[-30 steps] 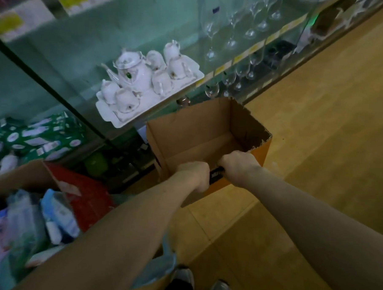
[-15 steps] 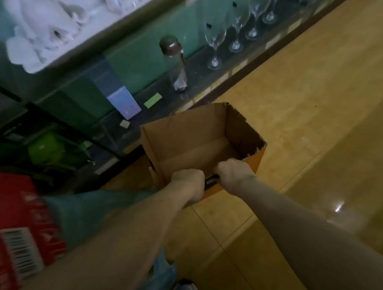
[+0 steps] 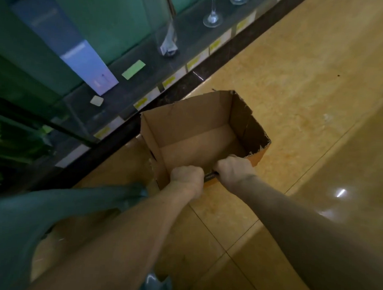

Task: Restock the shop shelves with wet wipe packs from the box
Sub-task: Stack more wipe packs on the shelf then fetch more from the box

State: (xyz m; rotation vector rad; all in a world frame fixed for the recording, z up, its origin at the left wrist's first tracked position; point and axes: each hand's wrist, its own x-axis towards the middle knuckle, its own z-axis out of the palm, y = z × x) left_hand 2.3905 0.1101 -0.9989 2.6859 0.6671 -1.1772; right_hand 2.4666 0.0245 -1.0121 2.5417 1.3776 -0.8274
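Observation:
An open brown cardboard box (image 3: 191,123) with torn top edges is held out in front of me over the tan floor. Its inside shows only bare cardboard. My left hand (image 3: 188,177) grips the near rim of the box with curled fingers. My right hand (image 3: 232,170) grips the same rim just to the right, and a dark strip shows between the two fists. No wet wipe packs are in view.
A low dark glass shelf (image 3: 146,61) with yellow price tags runs along the left. On it stand a clear bottle (image 3: 166,40) and a wine glass (image 3: 212,16). Tan floor tiles (image 3: 309,84) spread to the right. A blurred teal shape (image 3: 40,215) lies at lower left.
The view has swung down and to the right along the shelf; the tea set and the red box of packs have left the frame. Both hands keep their grip on the cardboard box.

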